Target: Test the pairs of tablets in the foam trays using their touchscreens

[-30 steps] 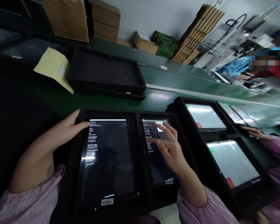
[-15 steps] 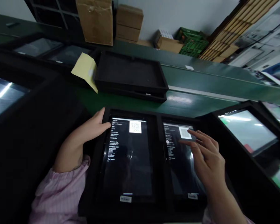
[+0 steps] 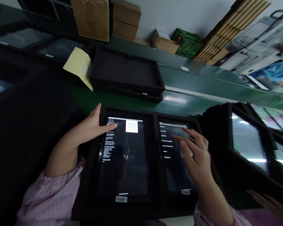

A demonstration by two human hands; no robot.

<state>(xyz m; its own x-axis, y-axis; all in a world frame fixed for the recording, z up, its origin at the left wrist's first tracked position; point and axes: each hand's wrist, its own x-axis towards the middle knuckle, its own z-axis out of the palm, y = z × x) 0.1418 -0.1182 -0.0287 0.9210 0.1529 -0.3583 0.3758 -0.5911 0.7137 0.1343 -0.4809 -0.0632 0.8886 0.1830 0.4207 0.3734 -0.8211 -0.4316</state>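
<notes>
A black tray (image 3: pixel 153 157) in front of me holds two tablets side by side. The left tablet (image 3: pixel 122 166) shows white test text and a QR code; the right tablet (image 3: pixel 176 175) shows a short menu list. My left hand (image 3: pixel 93 124) grips the tray's upper left edge, its thumb reaching over the left tablet's screen and its other fingers partly hidden behind the wall. Over the right tablet hovers my right hand (image 3: pixel 195 150), empty, fingers apart, index fingertip close to the menu; whether it touches the glass I cannot tell.
Beyond lie stacked black trays (image 3: pixel 127 69) with a yellow paper (image 3: pixel 79 66) against them. More trays with tablets (image 3: pixel 248 138) stand at right, near another person's blurred hand (image 3: pixel 269 201). Cardboard boxes (image 3: pixel 91 20) and a green crate (image 3: pixel 187 42) are at the back.
The right tablet's screen has switched from test info with a QR code to a menu. My left thumb has moved further over the left screen. The right-hand tray has tilted, and a hand appears there.
</notes>
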